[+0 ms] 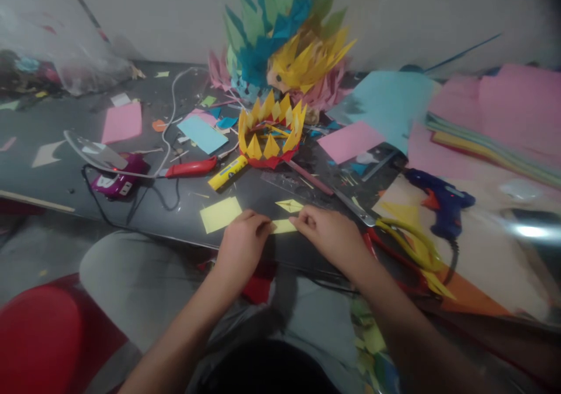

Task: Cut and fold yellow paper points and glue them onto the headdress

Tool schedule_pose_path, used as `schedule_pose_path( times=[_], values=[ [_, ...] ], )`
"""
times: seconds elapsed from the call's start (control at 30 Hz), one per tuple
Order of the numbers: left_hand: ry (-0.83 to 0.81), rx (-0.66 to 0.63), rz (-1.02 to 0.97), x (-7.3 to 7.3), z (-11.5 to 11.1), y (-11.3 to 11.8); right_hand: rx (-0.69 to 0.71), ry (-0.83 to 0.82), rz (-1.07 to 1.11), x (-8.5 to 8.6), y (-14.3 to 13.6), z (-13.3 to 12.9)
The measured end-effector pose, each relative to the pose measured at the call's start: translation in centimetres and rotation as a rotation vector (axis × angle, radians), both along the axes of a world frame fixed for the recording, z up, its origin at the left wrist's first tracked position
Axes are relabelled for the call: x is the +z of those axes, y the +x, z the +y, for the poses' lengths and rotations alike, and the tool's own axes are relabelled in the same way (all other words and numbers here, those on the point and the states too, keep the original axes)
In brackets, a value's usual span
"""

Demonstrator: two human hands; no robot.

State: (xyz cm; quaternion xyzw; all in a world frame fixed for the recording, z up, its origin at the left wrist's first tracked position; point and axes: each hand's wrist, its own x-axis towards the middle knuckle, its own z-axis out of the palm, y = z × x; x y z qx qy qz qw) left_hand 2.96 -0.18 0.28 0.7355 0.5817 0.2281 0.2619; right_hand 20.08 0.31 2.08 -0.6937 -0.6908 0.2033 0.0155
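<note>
- Our left hand (246, 228) reaches in from the near left, its grip pinched on the yellow strip's (284, 226) left end.
- Our right hand (323, 225) angles in from the near right, grip closed on the other end.
- We see the strip low over the surface's (144, 210) near edge, between a yellow sheet (221, 214) and scissors (366, 215).

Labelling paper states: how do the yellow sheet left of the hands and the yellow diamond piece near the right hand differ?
Yellow sheet is a plain four-sided blank; diamond piece is pointed, with visible creases. Sheet is larger; diamond is smaller. Sheet lies beside the left hand, diamond by the right hand. Both are yellow, on the dark table.
</note>
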Motion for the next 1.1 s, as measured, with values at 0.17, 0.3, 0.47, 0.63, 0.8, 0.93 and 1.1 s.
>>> schedule_pose_path(
  times=[0.17,0.3,0.47,0.63,0.8,0.93,1.1],
  values=[
    [-0.051,-0.004,0.047,0.4,0.5,0.0,-0.006,-0.001,-0.014,0.0,0.2,0.1],
    [-0.076,-0.013,0.079,0.5,1.0,0.1,-0.002,-0.023,-0.033,0.1,0.0,0.1],
    [-0.067,-0.034,0.117,0.6,1.1,0.1,-0.006,-0.024,-0.047,0.1,-0.1,0.0],
    [0.04,-0.245,0.2,0.4,1.5,-1.1,0.007,0.0,-0.064,0.0,0.0,0.1],
    [0.075,-0.437,0.342,0.6,2.5,-2.7,0.026,0.292,-0.096,-1.2,-0.9,-1.6],
    [0.014,-0.436,0.391,1.4,2.9,-2.7,0.23,0.591,-0.075,-2.3,-2.4,-3.9],
    [-0.004,-0.397,0.364,1.8,2.8,-2.3,0.229,0.516,-0.127,-2.5,-2.4,-4.6]
  ],
)
